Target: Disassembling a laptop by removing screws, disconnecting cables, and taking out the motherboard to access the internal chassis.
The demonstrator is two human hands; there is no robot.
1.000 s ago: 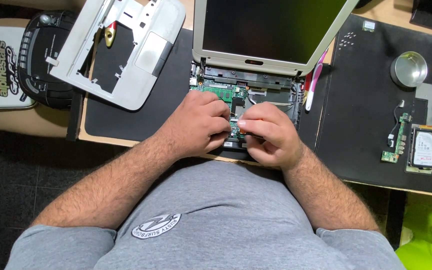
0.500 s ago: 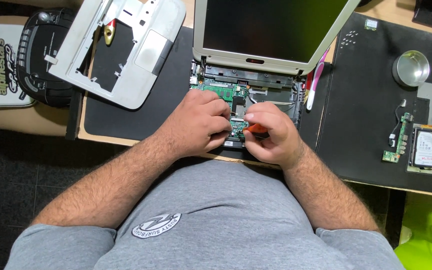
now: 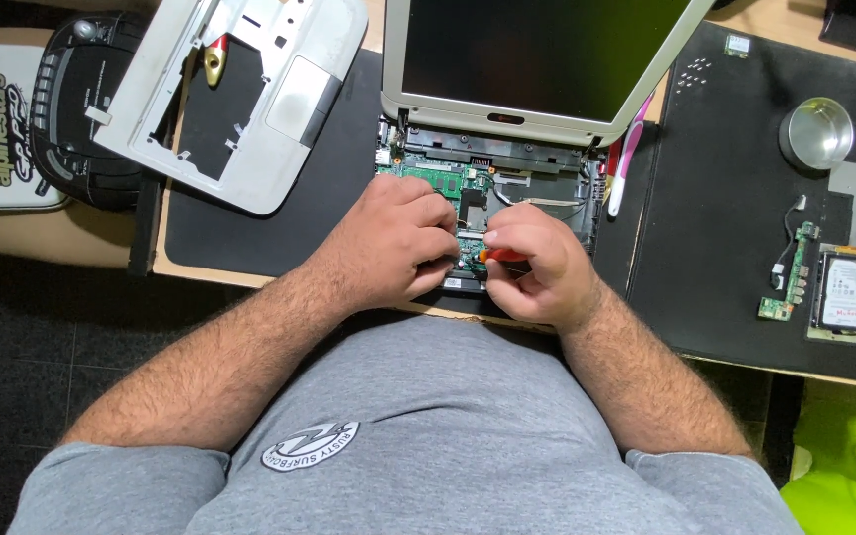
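While both hands crowd centre of frame over opened laptop base, green circuit board lies exposed just above knuckles. Right hand closed on small orange-handled tool, tip hidden. Left hand curled, fingertips pressed on board; whether it grips anything, cannot tell. Risks: tool slip gouging board, cause hidden tip plus crowded fingers; knuckle snagging flat cable; tilted screen dropping onto hands.

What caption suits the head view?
Both hands, left hand and right hand, work on an opened laptop's circuit board.
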